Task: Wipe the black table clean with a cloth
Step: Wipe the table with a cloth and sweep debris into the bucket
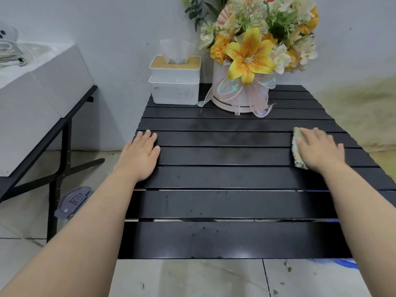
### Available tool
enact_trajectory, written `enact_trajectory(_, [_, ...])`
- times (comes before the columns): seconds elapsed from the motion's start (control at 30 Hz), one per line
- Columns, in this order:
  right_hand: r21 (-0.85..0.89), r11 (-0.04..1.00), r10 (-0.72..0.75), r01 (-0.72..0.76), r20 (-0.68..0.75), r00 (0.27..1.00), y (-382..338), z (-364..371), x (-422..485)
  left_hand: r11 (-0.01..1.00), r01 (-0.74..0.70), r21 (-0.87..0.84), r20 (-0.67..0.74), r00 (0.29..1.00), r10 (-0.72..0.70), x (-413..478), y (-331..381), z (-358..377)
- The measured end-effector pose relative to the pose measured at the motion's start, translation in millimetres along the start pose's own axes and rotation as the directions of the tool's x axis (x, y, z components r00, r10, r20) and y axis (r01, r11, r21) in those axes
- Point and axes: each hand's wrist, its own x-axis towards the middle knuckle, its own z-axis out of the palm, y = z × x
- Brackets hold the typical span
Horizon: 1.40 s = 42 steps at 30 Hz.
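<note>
The black table (225,202) is made of long flat slats running from side to side, with thin gaps between them; pale floor shows through the gaps near the front. The near slats are glossy and carry a few small specks, while the slats further back have dull, greyish smears across their middle.

There is one cloth (296,146), a pale, fuzzy, greenish-cream pad. It lies flat on the slats towards the right edge of the table, about halfway back. The right hand (320,150) rests palm-down on top of it and covers most of it, so only the cloth's left rim shows. Its fingers (306,133) are stretched out straight and press on the cloth rather than curling round it.

The left hand (140,156) lies flat on the table's left edge, well apart from the cloth, with its fingers (147,136) straight, close together and holding nothing.

At the back of the table stand two things side by side: one white tissue box (174,88) with a wooden top and a tissue sticking up, and one round white flower box (227,91) with a ribbon, filled with yellow, orange and cream blooms.

Left of the black table, one side table (66,123) with a black frame carries large white blocks (42,82).
</note>
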Motion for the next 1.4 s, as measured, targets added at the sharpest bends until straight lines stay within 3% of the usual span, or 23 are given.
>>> enact_trajectory(0.07, [-0.016,0.996,0.083,-0.084,-0.023,0.996,1,-1,-5,1.000,0.007,0.013,0.001,1.000,-0.007,1,1,0])
enact_trajectory(0.1, [-0.031,0.998,0.052,-0.053,-0.033,0.998,-15,4,-12,1.000,0.011,0.018,0.006,1.000,-0.011,1,2,0])
enact_trajectory(0.17, [-0.036,0.991,-0.130,0.128,-0.032,0.991,-69,19,-35,0.999,0.020,0.034,0.000,1.000,-0.020,0,4,-2])
enact_trajectory(0.27, [-0.025,0.882,-0.471,0.471,-0.005,0.882,-151,41,-90,0.998,0.013,0.063,-0.087,0.996,-0.008,-10,14,-10])
enact_trajectory(0.37, [0.040,0.814,-0.580,0.579,0.090,0.810,-167,40,-119,0.999,-0.040,-0.015,-0.069,0.997,0.039,-40,36,-18])
enact_trajectory(0.47, [0.070,0.868,-0.494,0.491,0.048,0.868,-116,27,-101,0.996,-0.074,-0.053,-0.029,0.997,0.072,-87,46,-9])
enact_trajectory(0.6, [-0.006,0.980,-0.199,0.199,0.007,0.980,-36,8,-90,0.999,-0.049,-0.008,0.006,0.999,0.049,-121,32,7])
enact_trajectory(0.7, [-0.059,0.995,-0.085,0.084,-0.004,0.996,-43,11,-101,0.998,-0.061,0.005,0.008,0.998,0.061,-119,30,10])
enact_trajectory(0.8, [-0.025,0.965,-0.262,0.262,0.003,0.965,-107,30,-128,0.999,-0.047,-0.001,0.006,0.999,0.047,-117,31,12])
enact_trajectory(0.9, [0.024,0.844,-0.536,0.535,0.035,0.844,-164,47,-169,0.999,-0.040,0.000,0.011,0.999,0.040,-117,29,12])
enact_trajectory(1.0, [0.066,0.792,-0.610,0.607,0.044,0.791,-154,40,-173,1.000,-0.030,-0.010,0.027,0.999,0.030,-117,28,11])
enact_trajectory(1.07, [0.067,0.824,-0.566,0.563,0.029,0.824,-111,29,-160,0.999,-0.031,-0.012,0.033,0.999,0.032,-117,29,10])
enact_trajectory(1.13, [0.023,0.903,-0.429,0.429,0.021,0.903,-52,15,-149,0.998,-0.039,-0.047,0.067,0.997,0.042,-115,30,7])
enact_trajectory(1.2, [0.020,0.970,-0.244,0.244,0.017,0.970,-3,2,-152,0.978,-0.028,-0.207,0.126,0.991,0.055,-115,25,-4])
enact_trajectory(1.27, [0.064,0.990,-0.127,0.125,0.041,0.991,15,-4,-165,0.940,-0.005,-0.342,0.114,0.992,0.047,-125,12,-16])
enact_trajectory(1.33, [0.073,0.990,-0.123,0.122,0.015,0.992,-1,-3,-178,0.968,0.001,-0.251,0.033,0.999,0.008,-145,-3,-21])
enact_trajectory(1.4, [0.025,0.977,-0.210,0.211,-0.025,0.977,-35,5,-194,0.994,0.013,-0.108,-0.009,1.000,-0.014,-168,-13,-16])
